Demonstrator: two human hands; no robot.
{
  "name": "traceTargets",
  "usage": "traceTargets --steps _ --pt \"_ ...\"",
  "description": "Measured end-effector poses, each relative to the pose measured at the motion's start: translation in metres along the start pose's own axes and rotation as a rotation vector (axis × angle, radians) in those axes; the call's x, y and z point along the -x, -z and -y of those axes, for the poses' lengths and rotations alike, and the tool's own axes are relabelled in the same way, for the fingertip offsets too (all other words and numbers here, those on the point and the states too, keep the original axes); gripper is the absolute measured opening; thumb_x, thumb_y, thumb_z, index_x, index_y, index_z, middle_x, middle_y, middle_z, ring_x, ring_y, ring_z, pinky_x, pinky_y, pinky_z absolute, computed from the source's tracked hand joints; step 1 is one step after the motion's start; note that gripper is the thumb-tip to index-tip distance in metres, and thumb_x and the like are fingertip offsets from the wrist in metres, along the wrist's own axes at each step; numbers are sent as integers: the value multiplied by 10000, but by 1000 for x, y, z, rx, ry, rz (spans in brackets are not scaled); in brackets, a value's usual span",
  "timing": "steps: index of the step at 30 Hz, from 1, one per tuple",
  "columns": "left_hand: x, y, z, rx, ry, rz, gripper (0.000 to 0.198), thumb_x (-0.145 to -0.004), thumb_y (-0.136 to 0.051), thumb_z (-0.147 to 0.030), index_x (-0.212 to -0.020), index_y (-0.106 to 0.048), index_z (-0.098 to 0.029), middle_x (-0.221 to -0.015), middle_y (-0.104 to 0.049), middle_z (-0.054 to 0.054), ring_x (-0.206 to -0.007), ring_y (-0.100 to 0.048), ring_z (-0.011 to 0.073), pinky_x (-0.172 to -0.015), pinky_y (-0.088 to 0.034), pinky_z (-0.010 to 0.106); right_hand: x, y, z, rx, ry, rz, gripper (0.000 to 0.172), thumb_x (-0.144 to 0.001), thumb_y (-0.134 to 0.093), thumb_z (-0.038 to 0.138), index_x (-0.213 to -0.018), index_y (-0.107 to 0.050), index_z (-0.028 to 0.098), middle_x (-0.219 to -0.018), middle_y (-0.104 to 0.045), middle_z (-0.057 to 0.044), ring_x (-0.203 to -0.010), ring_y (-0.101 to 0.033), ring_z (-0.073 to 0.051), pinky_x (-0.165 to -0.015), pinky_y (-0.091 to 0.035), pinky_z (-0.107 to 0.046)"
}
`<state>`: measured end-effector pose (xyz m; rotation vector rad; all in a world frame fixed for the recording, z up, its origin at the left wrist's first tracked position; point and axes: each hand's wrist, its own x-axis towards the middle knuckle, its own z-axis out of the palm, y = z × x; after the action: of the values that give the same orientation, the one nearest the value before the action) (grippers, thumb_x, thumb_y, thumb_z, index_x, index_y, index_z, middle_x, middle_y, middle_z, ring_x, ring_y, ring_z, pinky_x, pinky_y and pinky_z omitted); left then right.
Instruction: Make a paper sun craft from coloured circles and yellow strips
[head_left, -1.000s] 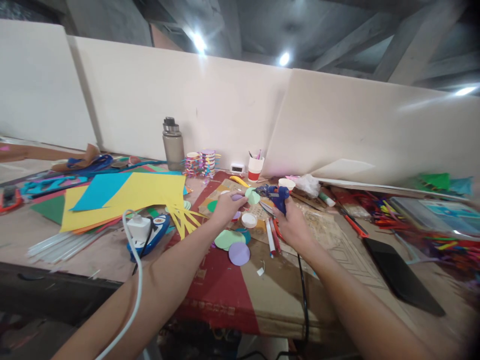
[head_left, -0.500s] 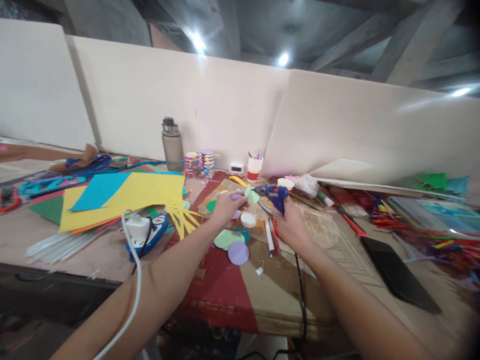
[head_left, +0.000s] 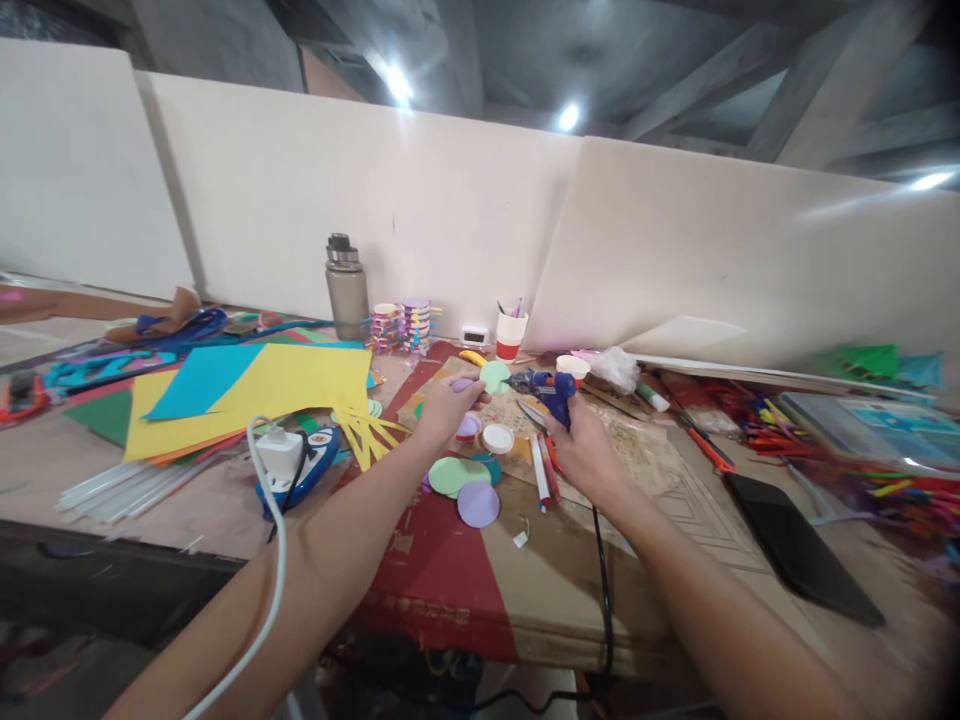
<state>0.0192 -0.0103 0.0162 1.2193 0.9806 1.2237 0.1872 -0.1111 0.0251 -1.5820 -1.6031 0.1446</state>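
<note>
My right hand is closed round the handle of a blue hot glue gun, whose nozzle points left. The nozzle is close to a light green paper circle; whether it touches I cannot tell. My left hand pinches this circle at its left side, and a purple piece shows at the fingers. Below the hands lie a white round lid or cup, a purple-rimmed cup, more light green circles and a purple circle. Scissors lie under the glue gun.
Yellow paper and a blue power strip lie left. A bottle, two decorated cup stacks and a pen cup stand behind. A phone and plastic box lie right. The glue gun's black cord hangs over the front edge.
The light green circle has turned to face me more fully and moved slightly left. My left hand has shifted a little with it. The glue gun has stayed nearly in place.
</note>
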Motion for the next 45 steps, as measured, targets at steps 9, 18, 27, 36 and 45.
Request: traceTargets --steps 9,18,27,36,45 --pt "1 -3 2 -40 0 115 95 -744 -640 -180 -817 -701 -174 -602 -663 -7 -568 -614 106 -562 -474 196 -1 -1 -2 -14 -1 -77 321 -856 -473 262 -1144 -568 155 -1100 -673 -149 -1029 -629 -295 -905 -476 -434" --pt "1 -3 1 -88 -1 108 110 -764 -639 -191 -847 -711 -181 -605 -667 -12 -566 -615 102 -567 -470 192 1 -2 1 -33 28 -22 351 -861 -473 234 -1195 -546 157 -1120 -663 -131 -1032 -616 -264 -919 -465 -413" --pt "5 -1 -7 -161 -9 73 139 -773 -626 -190 -877 -713 -161 -619 -683 -8 -576 -620 103 -560 -469 188 1 -2 3 -55 45 -9 343 -850 -485 232 -1175 -571 161 -1111 -664 -123 -1020 -614 -266 -912 -466 -409" --pt "3 -2 2 -99 -48 100 153 -736 -663 -214 -865 -724 -160 -629 -694 11 -588 -635 118 -599 -495 213 -5 1 -6 -15 8 -56 360 -866 -473 263 -1192 -561 139 -1131 -662 -151 -1021 -619 -286 -894 -466 -422" --pt "2 1 -2 3 -53 38 185 -741 -670 -208 -905 -704 -129 -609 -674 10 -580 -623 106 -612 -501 211 -4 2 -5 37 -3 -43 345 -878 -469 277 -1178 -570 140 -1120 -670 -162 -1018 -628 -294 -892 -470 -425"
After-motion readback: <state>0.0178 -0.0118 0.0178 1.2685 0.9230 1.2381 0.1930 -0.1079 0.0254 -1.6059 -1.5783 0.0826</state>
